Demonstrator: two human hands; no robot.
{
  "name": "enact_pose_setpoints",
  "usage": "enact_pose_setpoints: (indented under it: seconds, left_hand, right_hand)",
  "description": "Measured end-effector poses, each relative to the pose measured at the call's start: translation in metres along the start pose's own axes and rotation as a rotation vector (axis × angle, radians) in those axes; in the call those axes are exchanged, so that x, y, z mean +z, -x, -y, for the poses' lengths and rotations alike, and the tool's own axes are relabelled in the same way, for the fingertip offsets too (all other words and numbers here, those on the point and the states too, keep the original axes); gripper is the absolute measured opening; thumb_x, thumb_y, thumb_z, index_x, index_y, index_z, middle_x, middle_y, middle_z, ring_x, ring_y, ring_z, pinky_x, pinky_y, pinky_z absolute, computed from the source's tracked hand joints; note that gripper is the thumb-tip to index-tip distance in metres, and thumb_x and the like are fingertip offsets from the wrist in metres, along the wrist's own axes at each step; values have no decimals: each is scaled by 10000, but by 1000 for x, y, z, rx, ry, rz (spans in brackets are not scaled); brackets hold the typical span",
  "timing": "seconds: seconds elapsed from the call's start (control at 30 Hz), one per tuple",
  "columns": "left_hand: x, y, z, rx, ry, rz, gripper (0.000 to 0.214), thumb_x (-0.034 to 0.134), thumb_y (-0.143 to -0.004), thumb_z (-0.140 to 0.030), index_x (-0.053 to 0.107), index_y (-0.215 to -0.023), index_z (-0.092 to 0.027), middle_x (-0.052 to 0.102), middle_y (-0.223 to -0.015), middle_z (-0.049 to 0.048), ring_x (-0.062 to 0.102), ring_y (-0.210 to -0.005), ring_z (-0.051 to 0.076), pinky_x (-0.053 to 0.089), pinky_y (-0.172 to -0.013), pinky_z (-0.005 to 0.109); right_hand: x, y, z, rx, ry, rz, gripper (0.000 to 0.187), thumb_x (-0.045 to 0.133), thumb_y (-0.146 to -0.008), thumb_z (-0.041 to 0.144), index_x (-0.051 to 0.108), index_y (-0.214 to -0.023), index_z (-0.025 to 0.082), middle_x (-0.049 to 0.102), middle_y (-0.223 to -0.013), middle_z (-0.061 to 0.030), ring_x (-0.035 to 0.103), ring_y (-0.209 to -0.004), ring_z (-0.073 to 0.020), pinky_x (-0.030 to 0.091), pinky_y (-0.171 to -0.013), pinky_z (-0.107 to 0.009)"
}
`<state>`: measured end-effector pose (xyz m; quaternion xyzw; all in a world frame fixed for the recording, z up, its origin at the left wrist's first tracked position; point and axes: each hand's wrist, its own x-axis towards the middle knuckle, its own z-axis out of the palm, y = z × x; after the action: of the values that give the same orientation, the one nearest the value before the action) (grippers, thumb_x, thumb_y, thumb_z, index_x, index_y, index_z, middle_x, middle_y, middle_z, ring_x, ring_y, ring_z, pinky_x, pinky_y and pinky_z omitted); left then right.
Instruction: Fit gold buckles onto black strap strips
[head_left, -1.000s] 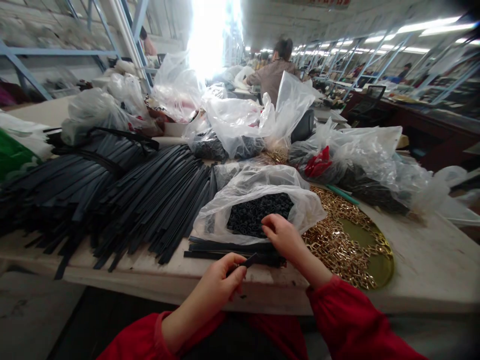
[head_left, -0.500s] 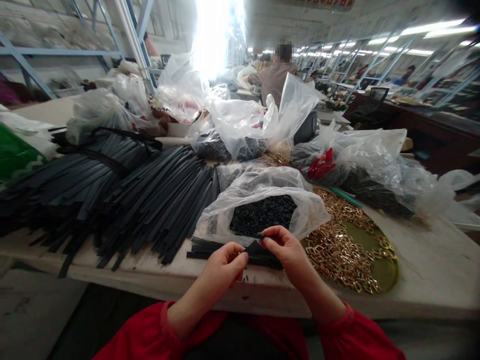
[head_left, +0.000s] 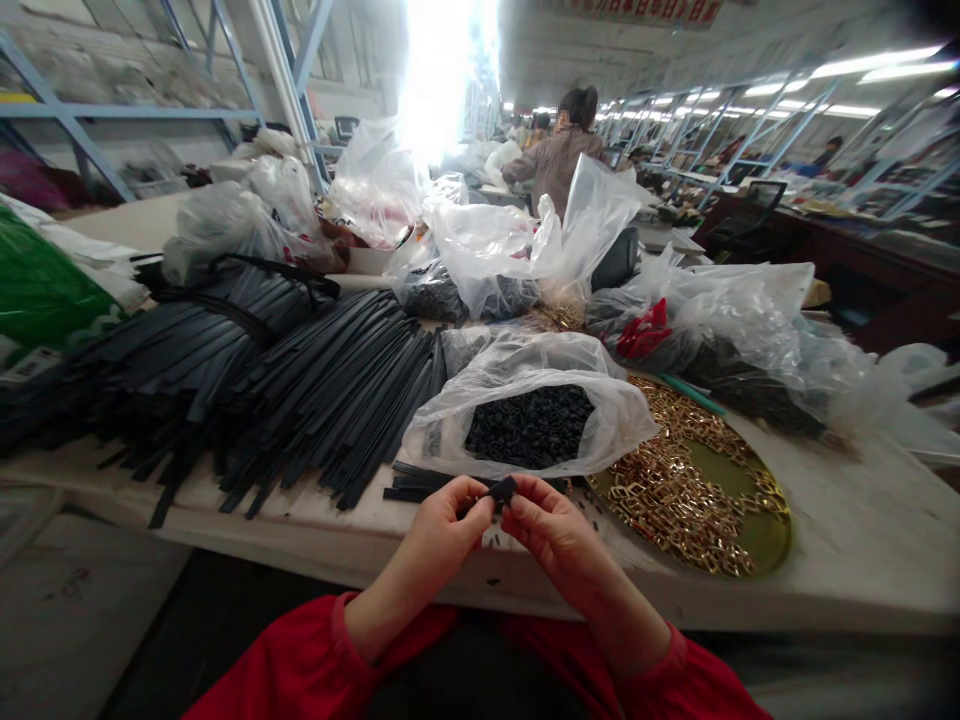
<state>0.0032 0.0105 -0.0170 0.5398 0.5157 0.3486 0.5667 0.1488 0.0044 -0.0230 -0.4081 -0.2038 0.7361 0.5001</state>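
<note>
Head view: two bare hands meet at the near edge of a pale table (head_left: 847, 510).
Black strip (head_left: 502, 489): between the hands, below a plastic bag (head_left: 431, 440) of black loops (head_left: 525, 428); its visible part slants across, right end higher, the rest hidden by fingers.
Left hand (head_left: 442, 525): thumb and forefinger pinch the strip.
Right hand (head_left: 555, 525): fingertips closed on its right end.
Writing: red characters on a sign (head_left: 645, 11) overhead, too blurred to read surely; a white label (head_left: 34, 366) at far left, illegible.
</note>
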Motion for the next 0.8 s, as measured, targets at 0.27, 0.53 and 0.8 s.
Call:
enact_pose_setpoints:
  seconds: [0.27, 0.53, 0.8]
  left_hand:
    - [2, 2, -4, 66, -112, 31, 211, 531, -759, -349, 575, -814, -150, 534, -619, -40, 463, -504, 80, 372, -486, 180]
    - [3, 1, -1, 88, -210, 35, 212, 507, -767, -333, 604, -791, -145, 608, -651, -11, 524, -557, 108, 397, -510, 193]
    - [0, -1, 2, 101, -230, 49, 224, 508, -777, -335, 606, -843, -145, 652, -680, -2, 572, -611, 125, 426, -552, 198]
  right_hand:
    - [-6, 6, -8, -82, 128, 73, 194, 741, -625, 237, 639, -781, 180, 622, -725, 19, 548, -664, -102, 419, -677, -245]
    - [-15, 7, -8, -120, 324, 64, 247, 689, -674, 341, 660, -854, 174, 597, -689, 8, 511, -624, -102, 407, -628, -249]
    - [-11, 8, -9, -247, 598, 177, 306, 573, -768, 368, 630, -1033, 227, 583, -768, -2, 523, -697, -133, 438, -646, -261]
